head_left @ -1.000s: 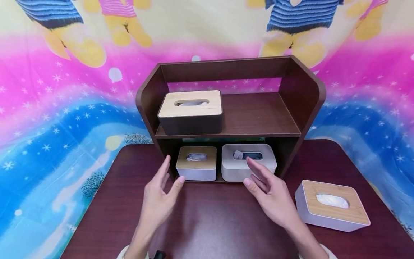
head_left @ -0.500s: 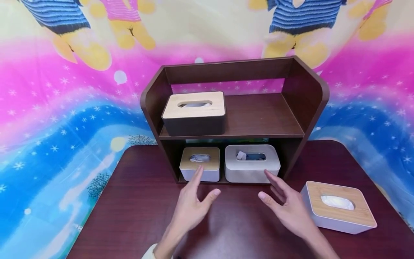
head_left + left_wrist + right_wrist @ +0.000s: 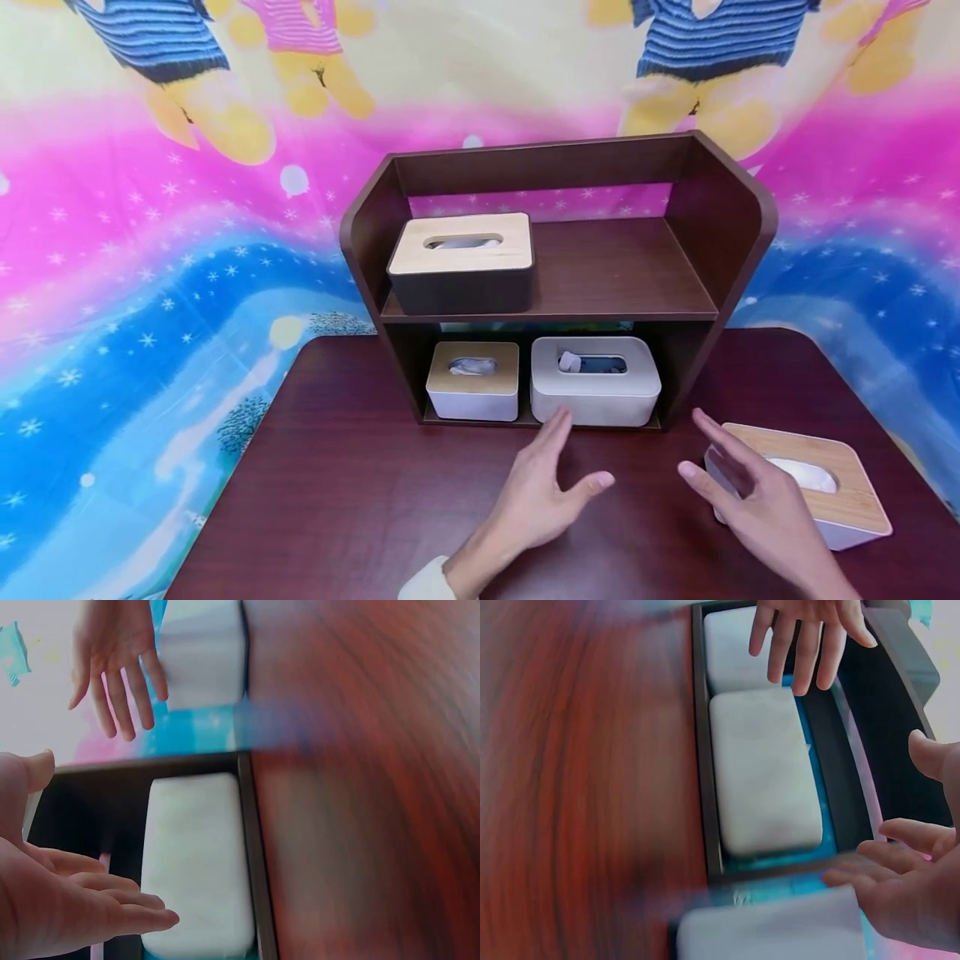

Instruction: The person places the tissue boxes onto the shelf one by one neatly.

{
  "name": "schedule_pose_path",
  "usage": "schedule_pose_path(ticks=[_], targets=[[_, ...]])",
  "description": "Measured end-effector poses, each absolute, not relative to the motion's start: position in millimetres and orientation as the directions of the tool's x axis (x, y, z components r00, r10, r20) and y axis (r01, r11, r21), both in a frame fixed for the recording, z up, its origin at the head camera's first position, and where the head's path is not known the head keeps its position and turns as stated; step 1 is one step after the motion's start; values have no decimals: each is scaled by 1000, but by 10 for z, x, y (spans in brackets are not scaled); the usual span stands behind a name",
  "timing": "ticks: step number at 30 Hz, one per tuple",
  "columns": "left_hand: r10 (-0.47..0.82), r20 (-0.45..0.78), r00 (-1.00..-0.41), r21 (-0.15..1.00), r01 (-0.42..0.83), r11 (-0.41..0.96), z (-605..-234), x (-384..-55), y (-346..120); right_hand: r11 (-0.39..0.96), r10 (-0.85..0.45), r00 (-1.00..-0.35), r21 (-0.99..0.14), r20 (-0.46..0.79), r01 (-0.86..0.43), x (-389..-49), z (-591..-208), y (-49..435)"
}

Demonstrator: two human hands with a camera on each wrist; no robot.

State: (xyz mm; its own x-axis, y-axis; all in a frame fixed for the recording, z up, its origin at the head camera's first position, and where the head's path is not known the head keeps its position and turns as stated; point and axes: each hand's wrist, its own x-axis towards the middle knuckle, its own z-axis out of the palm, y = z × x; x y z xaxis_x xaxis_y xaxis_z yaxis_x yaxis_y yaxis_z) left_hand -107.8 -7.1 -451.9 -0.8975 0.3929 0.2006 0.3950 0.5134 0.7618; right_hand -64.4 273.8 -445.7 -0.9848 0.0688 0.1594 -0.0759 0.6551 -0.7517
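Observation:
In the head view my left hand (image 3: pixel 536 492) hovers over the table in front of the shelf, fingers extended and thumb apart, holding nothing. My right hand (image 3: pixel 761 504) is at the left end of a white tissue box with a bamboo lid (image 3: pixel 847 479), covering part of it. Its fingers are extended, and whether they touch the box I cannot tell. The right wrist view puts the right fingertips (image 3: pixel 847 877) close to that box's blurred white side (image 3: pixel 772 930). On the lower shelf, a grey-white tissue box (image 3: pixel 596 404) stands just beyond my left fingertips.
The dark brown two-tier shelf (image 3: pixel 622 316) stands at the back of the dark red table (image 3: pixel 337 500). A black tissue box with a pale wood lid (image 3: pixel 461 287) sits on its upper tier. Below, a smaller white tissue box with a wood lid (image 3: pixel 474 406) occupies the left side.
Both hands have moved right, from in front of the shelf toward the bamboo-lidded tissue box on the table. The view has shifted slightly; the boxes stay in place.

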Motion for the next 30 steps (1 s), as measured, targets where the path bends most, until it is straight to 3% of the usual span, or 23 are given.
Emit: schedule_pose_path(ticks=[9,13,17,22,25,30], targets=[[445,236,-864,759,450,471,-4615,-1008,400,637,104,-974,-765,204,-92,-471,-4542,3122],[459,250,-852,739,474,478,-4613,-973,568,635,201,-965,-772,170,-4,-401,-4606,3316],[457,240,-857,738,467,488,-4601,-936,722,600,352,-922,-795,162,90,-360,-4679,3487],[446,192,-874,757,422,500,-4613,-894,927,455,525,-828,-887,196,78,-360,-4733,3651],[456,181,-871,738,427,523,-4633,-878,1053,440,582,-783,-895,218,78,-339,-4766,3730],[488,157,-859,716,439,543,-4678,-853,1267,438,575,-802,-889,163,134,-274,-4946,3839]])
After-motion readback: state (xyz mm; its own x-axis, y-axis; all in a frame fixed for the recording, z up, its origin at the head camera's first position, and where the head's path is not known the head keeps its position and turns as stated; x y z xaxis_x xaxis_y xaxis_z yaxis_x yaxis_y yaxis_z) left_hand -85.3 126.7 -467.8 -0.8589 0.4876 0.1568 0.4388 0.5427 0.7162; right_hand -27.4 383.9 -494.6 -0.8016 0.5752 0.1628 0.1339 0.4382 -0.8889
